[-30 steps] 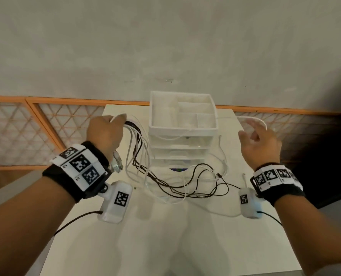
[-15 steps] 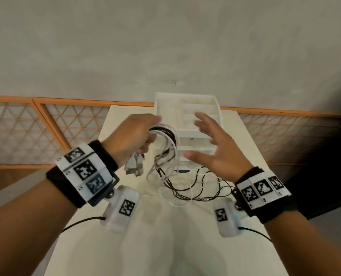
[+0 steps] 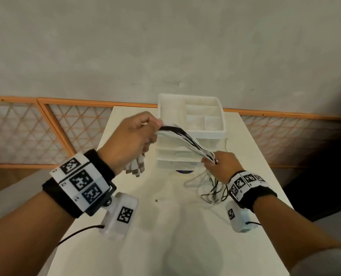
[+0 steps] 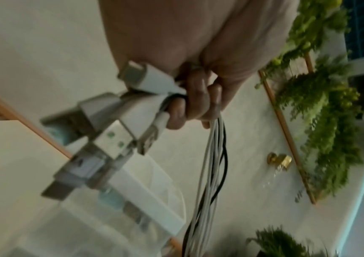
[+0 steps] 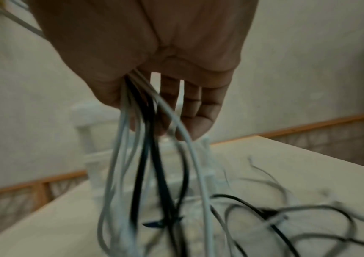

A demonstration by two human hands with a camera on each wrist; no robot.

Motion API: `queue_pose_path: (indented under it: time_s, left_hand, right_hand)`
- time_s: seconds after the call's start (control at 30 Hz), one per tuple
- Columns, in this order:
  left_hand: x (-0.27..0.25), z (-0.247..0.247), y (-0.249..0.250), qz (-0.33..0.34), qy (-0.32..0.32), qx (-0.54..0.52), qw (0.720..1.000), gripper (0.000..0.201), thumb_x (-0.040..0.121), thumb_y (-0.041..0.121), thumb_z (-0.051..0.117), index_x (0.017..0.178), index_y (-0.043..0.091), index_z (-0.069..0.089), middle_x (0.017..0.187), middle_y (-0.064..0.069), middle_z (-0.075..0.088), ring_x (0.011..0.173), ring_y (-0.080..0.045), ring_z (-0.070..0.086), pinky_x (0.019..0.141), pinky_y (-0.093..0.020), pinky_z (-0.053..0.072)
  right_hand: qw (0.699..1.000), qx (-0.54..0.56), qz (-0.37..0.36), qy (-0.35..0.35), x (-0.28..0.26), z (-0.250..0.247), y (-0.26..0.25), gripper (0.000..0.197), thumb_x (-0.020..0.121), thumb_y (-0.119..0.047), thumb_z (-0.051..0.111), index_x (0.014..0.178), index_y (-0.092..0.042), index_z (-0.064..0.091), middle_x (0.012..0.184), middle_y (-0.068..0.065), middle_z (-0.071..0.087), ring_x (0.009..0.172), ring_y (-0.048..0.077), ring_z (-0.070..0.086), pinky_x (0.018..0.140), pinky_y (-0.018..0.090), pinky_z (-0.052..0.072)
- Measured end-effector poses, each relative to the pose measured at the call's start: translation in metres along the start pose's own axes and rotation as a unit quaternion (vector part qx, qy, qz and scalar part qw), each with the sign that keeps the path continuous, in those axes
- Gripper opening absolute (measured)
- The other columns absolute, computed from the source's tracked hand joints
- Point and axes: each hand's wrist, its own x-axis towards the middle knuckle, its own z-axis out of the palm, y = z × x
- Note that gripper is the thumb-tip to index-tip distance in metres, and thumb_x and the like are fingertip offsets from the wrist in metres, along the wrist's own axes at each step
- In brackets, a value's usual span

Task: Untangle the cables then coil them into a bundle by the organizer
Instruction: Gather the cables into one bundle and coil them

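Note:
A bunch of white and black cables [image 3: 187, 139] stretches taut between my two hands in front of the white organizer [image 3: 191, 116]. My left hand [image 3: 133, 136] grips one end, and several white USB plugs [image 3: 134, 168] hang below it. The left wrist view shows the fingers [image 4: 195, 102] curled round the cables [image 4: 211, 173] beside the plugs [image 4: 132, 111]. My right hand [image 3: 220, 166] grips the bunch lower to the right; in the right wrist view the cables [image 5: 146, 156] run out of that hand. Loose cable loops [image 3: 209, 190] trail on the table under it.
The white table [image 3: 165, 236] ends close behind the organizer, against an orange-framed lattice rail [image 3: 70, 124] and a grey wall. A small dark speck [image 3: 156, 200] lies mid-table. One thin white cable end [image 3: 226, 143] lies to the right of the organizer.
My right hand swung in from the right, took hold of the cables and slid down to the right. The bunch is now pulled straight between both hands, and most loose loops have left the table's middle.

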Motion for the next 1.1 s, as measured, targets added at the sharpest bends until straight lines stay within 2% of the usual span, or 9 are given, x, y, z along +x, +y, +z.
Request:
queue_pose_path:
  time_s: [0.2,0.33,0.47,0.53,0.6,0.67,0.73,0.93,1.1]
  left_hand:
    - [0.010,-0.016,0.003,0.018,0.070,-0.076,0.994,0.029,0.099,0.013,0.054,0.070,0.016,0.052,0.051,0.012,0.040,0.049,-0.008,0.031,0.046,-0.024,0.021]
    - [0.012,-0.025,-0.017,0.000,0.051,0.034,0.998,0.023,0.100,0.021,0.052,0.078,0.015,0.054,0.049,0.011,0.043,0.054,-0.015,0.027,0.053,-0.030,0.021]
    - [0.011,-0.027,-0.039,0.005,0.045,0.124,0.991,0.021,0.101,0.023,0.050,0.084,0.015,0.058,0.051,0.010,0.049,0.053,-0.016,0.033,0.052,-0.026,0.027]
    - [0.010,-0.021,-0.049,0.000,0.046,0.118,0.992,0.021,0.101,0.024,0.050,0.084,0.016,0.057,0.055,0.008,0.048,0.056,-0.024,0.031,0.053,-0.030,0.029]
    - [0.007,-0.013,-0.057,-0.002,0.046,0.136,0.990,0.021,0.101,0.024,0.050,0.084,0.015,0.057,0.060,0.003,0.049,0.059,-0.025,0.034,0.055,-0.035,0.032]
    - [0.004,-0.006,-0.065,-0.010,0.037,0.174,0.984,0.021,0.101,0.026,0.049,0.084,0.015,0.056,0.064,-0.001,0.052,0.056,-0.022,0.039,0.054,-0.035,0.035]
    - [0.000,0.003,-0.069,-0.023,0.010,0.203,0.979,0.022,0.101,0.027,0.048,0.085,0.014,0.056,0.065,0.001,0.053,0.046,-0.011,0.039,0.047,-0.029,0.035]
    - [-0.011,0.043,-0.060,-0.039,-0.141,0.201,0.969,0.009,0.100,0.017,0.053,0.103,0.010,0.057,0.081,0.003,0.061,0.043,0.007,0.052,0.043,-0.008,0.038]
    - [-0.022,0.044,-0.072,-0.050,-0.200,0.166,0.964,0.031,0.090,0.014,0.060,0.115,0.023,0.044,0.090,0.000,0.066,0.062,-0.007,0.055,0.062,-0.025,0.047]
  right_hand:
    - [0.993,-0.053,0.100,0.032,0.010,0.001,0.041,0.025,0.097,-0.032,0.057,0.084,-0.015,0.070,0.083,0.014,0.069,0.078,0.034,0.064,0.064,0.029,0.038]
    - [0.970,0.064,0.052,0.228,0.030,-0.049,0.048,0.022,0.094,-0.006,0.057,0.107,-0.008,0.074,0.109,0.020,0.071,0.099,0.036,0.066,0.088,0.036,0.050]
    - [0.912,0.080,-0.048,0.399,0.027,-0.075,0.049,0.018,0.090,-0.007,0.066,0.107,-0.007,0.074,0.119,0.017,0.063,0.108,0.019,0.054,0.091,0.012,0.033]
    - [0.936,0.051,-0.059,0.344,0.024,-0.062,0.060,0.033,0.084,-0.006,0.074,0.116,-0.010,0.071,0.131,0.017,0.055,0.117,0.018,0.050,0.098,0.012,0.031]
    - [0.988,-0.019,0.017,0.151,0.019,-0.036,0.078,0.059,0.079,-0.024,0.081,0.134,-0.024,0.059,0.150,0.010,0.042,0.136,0.026,0.042,0.112,0.028,0.031]
    - [0.989,-0.124,0.066,-0.047,0.006,-0.010,0.085,0.084,0.075,-0.047,0.080,0.148,-0.039,0.039,0.163,0.002,0.024,0.148,0.026,0.026,0.119,0.044,0.027]
    - [0.988,-0.110,0.050,-0.099,-0.009,0.004,0.070,0.094,0.074,-0.053,0.078,0.152,-0.045,0.025,0.165,-0.002,0.017,0.151,0.022,0.020,0.119,0.049,0.027]
    - [0.953,0.225,-0.204,-0.012,-0.055,0.000,-0.052,0.090,0.077,-0.016,0.079,0.150,-0.040,0.034,0.128,-0.011,0.063,0.118,0.000,0.058,0.097,0.010,0.042]
    - [0.949,0.281,-0.145,0.010,-0.065,0.004,-0.055,0.050,0.075,0.004,0.068,0.113,-0.027,0.069,0.061,-0.007,0.061,0.051,0.004,0.052,0.053,0.019,0.043]
